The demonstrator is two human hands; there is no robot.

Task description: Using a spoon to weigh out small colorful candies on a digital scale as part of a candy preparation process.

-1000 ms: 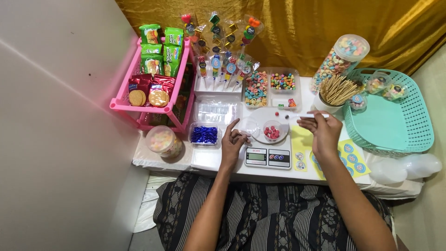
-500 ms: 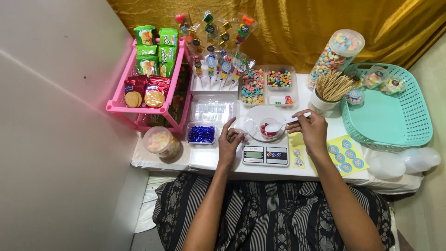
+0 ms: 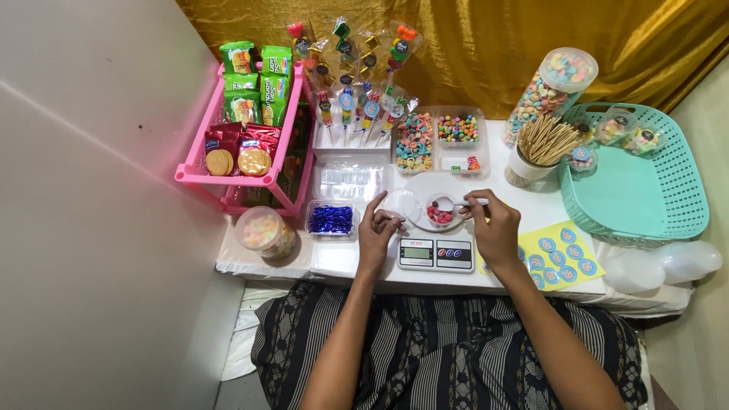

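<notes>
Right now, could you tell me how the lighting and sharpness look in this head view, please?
Head view: even, soft light, with only faint shadows under the left hand and right hand; the gold curtain shows a mild sheen, no harsh glare; the small cup of sweets on the scale is fairly sharp; slight wide-angle bending toward the edges.

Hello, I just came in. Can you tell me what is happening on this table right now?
A person sits at a white table full of sweets. The right hand holds a small white spoon over a small clear cup with a few pink candies, which stands on the kitchen scale. The left hand rests by the scale's left edge, next to a clear lid. Trays of coloured candies sit behind, and a teal basket on the right.
</notes>
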